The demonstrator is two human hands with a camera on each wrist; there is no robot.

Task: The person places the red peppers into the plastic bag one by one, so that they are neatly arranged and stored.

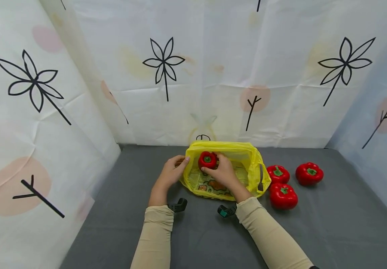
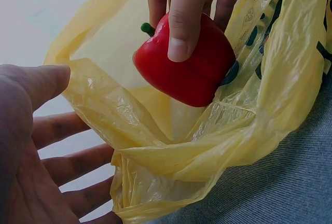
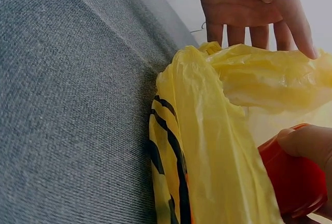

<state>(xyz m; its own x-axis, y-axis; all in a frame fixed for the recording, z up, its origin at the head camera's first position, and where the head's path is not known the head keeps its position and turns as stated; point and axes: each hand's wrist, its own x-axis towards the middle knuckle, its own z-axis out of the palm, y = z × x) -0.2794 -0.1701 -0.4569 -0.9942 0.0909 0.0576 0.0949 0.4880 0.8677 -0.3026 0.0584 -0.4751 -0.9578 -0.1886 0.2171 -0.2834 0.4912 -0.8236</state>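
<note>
A red bell pepper [image 1: 207, 160] with a green stem is held in my right hand [image 1: 225, 172], inside the mouth of a yellow plastic bag [image 1: 260, 164]. In the left wrist view, the thumb presses on the near side of the pepper [image 2: 187, 71] and the other fingers go behind it. My left hand [image 1: 172, 171] is at the bag's left side, its fingers fairly straight and spread along the outside. Its thumb tip touches the rim; the other fingertips are hidden behind the plastic [image 2: 109, 110]. The bag lies with its opening towards me, printed pictures showing on it.
To the right of the bag are three more red bell peppers: one against its side [image 1: 278, 174], one nearer me [image 1: 283, 196] and one farther right [image 1: 309, 174]. A grey cloth [image 1: 200, 239] covers the table. Patterned white fabric [image 1: 206, 74] hangs behind and at both sides.
</note>
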